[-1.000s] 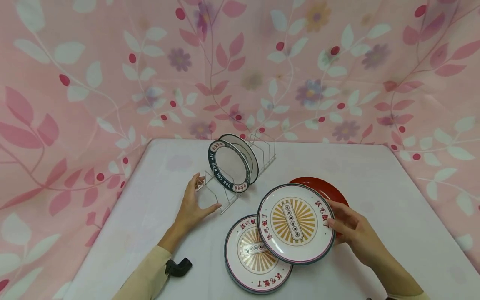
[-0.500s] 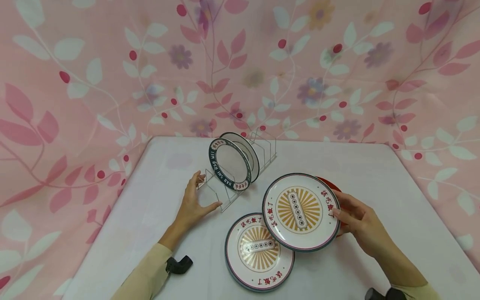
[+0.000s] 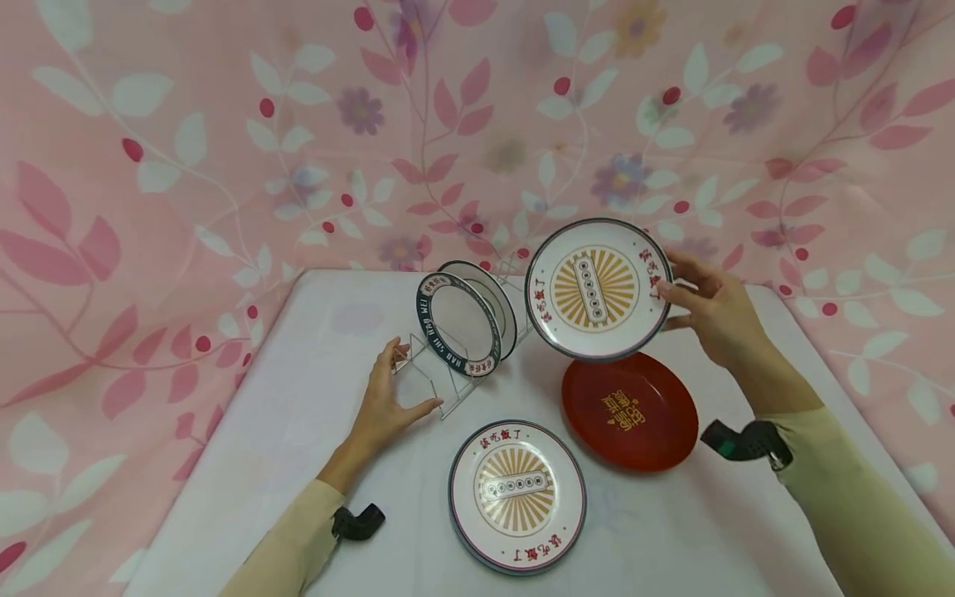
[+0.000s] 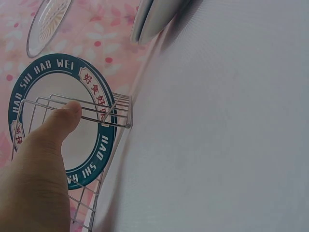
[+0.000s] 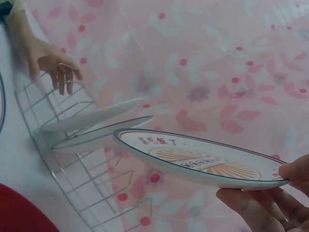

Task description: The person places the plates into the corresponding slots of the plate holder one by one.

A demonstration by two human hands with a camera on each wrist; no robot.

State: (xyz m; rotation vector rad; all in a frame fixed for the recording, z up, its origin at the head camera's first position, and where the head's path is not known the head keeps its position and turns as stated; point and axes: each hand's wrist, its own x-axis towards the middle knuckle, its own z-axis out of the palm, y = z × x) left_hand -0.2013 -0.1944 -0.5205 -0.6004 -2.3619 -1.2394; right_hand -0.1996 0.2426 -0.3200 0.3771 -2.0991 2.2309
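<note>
My right hand [image 3: 709, 311] holds a white plate [image 3: 597, 290] with a dark rim and gold sunburst by its right edge, thumb on top and fingers underneath. In the right wrist view this plate is tilted, in the air near the rack. My left hand [image 3: 380, 406] grips the near end of a wire plate rack [image 4: 128, 124], its thumb [image 4: 67, 116] against the wires. Upright in the rack stand a plate with a dark green lettered rim [image 3: 457, 325] and, behind it, another dark-rimmed plate [image 3: 503, 311].
A sunburst plate [image 3: 518, 497] with a thick, stack-like edge lies on the white table [image 3: 298, 348] near the front. Right of it is a red plate [image 3: 630, 414] with gold lettering. A pink floral cloth [image 3: 477, 141] hangs behind the table.
My right hand has raised the sunburst plate up and away from the table plates, toward the rack's far end, uncovering the red plate. The left hand stays on the rack.
</note>
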